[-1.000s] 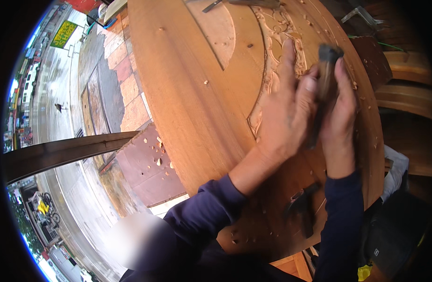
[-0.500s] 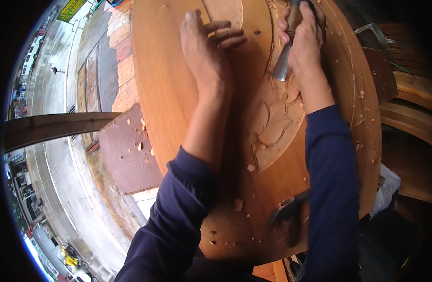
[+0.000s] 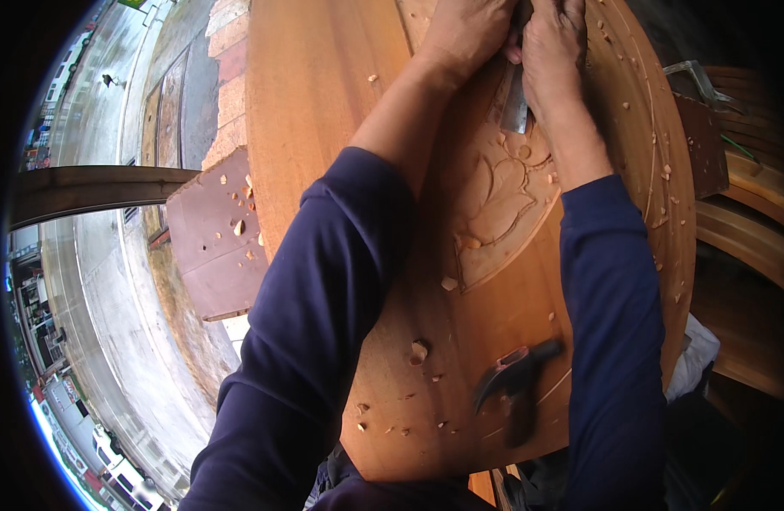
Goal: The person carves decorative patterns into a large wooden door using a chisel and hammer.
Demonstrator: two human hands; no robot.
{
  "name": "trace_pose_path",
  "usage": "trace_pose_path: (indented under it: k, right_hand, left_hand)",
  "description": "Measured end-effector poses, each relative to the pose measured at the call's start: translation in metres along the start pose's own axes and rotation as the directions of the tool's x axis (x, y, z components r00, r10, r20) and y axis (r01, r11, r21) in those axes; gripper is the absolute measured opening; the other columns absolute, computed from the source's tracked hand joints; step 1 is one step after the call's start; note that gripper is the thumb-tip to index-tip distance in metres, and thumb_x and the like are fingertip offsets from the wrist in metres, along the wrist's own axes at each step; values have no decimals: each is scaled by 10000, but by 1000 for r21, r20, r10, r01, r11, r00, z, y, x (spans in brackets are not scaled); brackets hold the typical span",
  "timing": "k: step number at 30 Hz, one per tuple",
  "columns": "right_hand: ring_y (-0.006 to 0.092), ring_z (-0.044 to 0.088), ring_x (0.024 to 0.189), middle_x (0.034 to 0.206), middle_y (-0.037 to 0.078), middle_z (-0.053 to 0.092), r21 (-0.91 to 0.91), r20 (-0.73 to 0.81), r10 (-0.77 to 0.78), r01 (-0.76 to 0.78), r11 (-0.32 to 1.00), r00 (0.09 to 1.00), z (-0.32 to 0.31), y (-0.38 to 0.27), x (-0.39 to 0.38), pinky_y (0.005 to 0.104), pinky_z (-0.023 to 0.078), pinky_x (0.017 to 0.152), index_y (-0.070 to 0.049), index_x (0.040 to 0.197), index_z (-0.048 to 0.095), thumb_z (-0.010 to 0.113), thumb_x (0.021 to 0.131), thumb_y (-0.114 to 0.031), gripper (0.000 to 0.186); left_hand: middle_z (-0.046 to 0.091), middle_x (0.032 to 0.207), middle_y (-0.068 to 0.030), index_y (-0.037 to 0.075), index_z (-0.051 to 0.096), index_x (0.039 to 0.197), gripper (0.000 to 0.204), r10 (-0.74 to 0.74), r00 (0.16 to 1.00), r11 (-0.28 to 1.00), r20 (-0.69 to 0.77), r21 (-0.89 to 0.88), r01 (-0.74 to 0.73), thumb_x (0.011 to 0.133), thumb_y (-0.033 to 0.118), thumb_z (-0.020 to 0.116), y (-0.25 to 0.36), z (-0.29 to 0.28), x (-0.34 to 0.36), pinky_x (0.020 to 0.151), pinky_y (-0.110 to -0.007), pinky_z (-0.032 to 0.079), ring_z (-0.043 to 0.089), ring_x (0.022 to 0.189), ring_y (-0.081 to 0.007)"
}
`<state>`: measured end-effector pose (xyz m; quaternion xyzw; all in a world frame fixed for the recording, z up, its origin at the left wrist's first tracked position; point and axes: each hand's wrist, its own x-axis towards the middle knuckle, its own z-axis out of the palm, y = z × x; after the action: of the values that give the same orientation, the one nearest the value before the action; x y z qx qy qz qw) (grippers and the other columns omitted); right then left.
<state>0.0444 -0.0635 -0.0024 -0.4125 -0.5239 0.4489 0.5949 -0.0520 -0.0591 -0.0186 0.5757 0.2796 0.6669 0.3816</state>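
My right hand (image 3: 556, 53) is closed around a chisel whose flat steel blade (image 3: 514, 104) points down toward me. Beside it, at the upper edge, my left hand (image 3: 470, 32) reaches across to the chisel; its fingers are mostly hidden or cut off, so its grip does not show. Under both hands lies a large curved wooden board (image 3: 315, 102). A carved leaf or flower relief (image 3: 498, 200) stands out in a recessed area just below the blade tip. Nearer me, a claw hammer (image 3: 518, 387) rests on the board.
Wood chips (image 3: 419, 351) are scattered over the board. A brown plank (image 3: 217, 243) with more chips juts out at the left, near a dark post (image 3: 102, 194). Beyond it runs a street with vehicles. Curved wooden pieces (image 3: 741, 230) and a metal clamp-like piece (image 3: 700, 83) are at the right.
My left hand, spread and apart before, has moved right to the chisel. The right hand and chisel have shifted slightly up in view. The hammer shows more fully.
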Motion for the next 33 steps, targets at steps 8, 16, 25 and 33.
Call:
trace_pose_path:
  k: [8, 16, 25, 33]
  right_hand:
    - [96, 507, 514, 788, -6, 621, 329, 360, 211, -335, 883, 909, -20, 1, -1, 239, 376, 393, -129, 1076, 646, 506, 1080, -388, 294]
    - [106, 488, 427, 664, -7, 608, 403, 235, 253, -331, 853, 938, -14, 4, 7, 244, 361, 369, -119, 906, 641, 496, 1059, -525, 457]
    - [96, 439, 383, 671, 11, 565, 129, 233, 178, -212, 969, 956, 13, -26, -14, 242, 301, 321, -126, 1051, 611, 470, 1087, -491, 394]
    - [65, 427, 414, 725, 20, 559, 157, 462, -51, -25, 987, 886, 26, -27, -21, 208, 311, 331, -146, 1232, 581, 503, 1106, -357, 258]
  left_hand:
    - [681, 898, -123, 20, 563, 1296, 377, -177, 956, 946, -232, 227, 230, 1118, 339, 473, 35, 11, -15, 607, -310, 542, 668, 710, -205]
    - [541, 737, -13, 77, 540, 1364, 457, -355, 929, 908, -106, -275, 316, 1105, 446, 470, 35, 3, -11, 458, -248, 491, 552, 545, -100]
    - [678, 924, -39, 77, 651, 1320, 494, -268, 924, 962, -273, -130, 241, 1097, 480, 471, 31, -7, -3, 553, -201, 420, 516, 616, -60]
    - [684, 1102, -143, 11, 646, 1280, 587, -133, 904, 987, -405, -136, 84, 1080, 528, 452, 26, -32, -1, 724, -299, 525, 634, 872, -200]
